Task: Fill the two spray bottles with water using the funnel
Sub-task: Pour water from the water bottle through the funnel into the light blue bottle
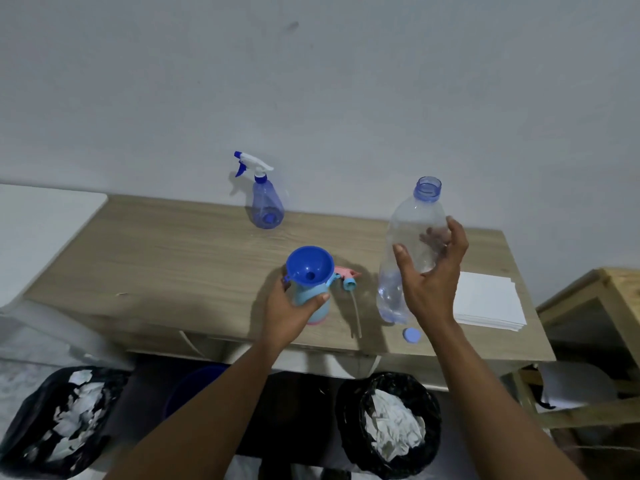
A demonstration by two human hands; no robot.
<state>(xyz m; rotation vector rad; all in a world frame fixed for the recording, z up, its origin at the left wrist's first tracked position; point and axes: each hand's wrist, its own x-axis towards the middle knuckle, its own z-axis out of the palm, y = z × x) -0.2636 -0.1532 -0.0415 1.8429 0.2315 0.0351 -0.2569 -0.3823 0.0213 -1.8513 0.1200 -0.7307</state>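
A pale, bare wall rises behind a light wood-grain surface. Near the wall stands a translucent blue spray bottle with its white and blue trigger head screwed on. It is upright and well apart from both hands.

Closer to the front edge, the left hand grips a light blue spray bottle, with fingers and thumb wrapped round its body. A blue funnel sits in this bottle's open neck, mouth upward. Just beside it on the right lies the pink and blue trigger head, off the bottle, its thin dip tube trailing toward the front edge.

The right hand holds a clear plastic water bottle about mid-body, thumb on the near side and fingers curled round the far side. The bottle is uncapped, neck up and leaning slightly to the right. Whether its base touches the surface cannot be told. Its round blue cap lies near the base at the front edge. A stack of white paper sheets lies to the right of that hand.

Below the surface are two black bin bags holding crumpled white paper, with a dark blue bucket between them. A wooden frame stands at the far right.
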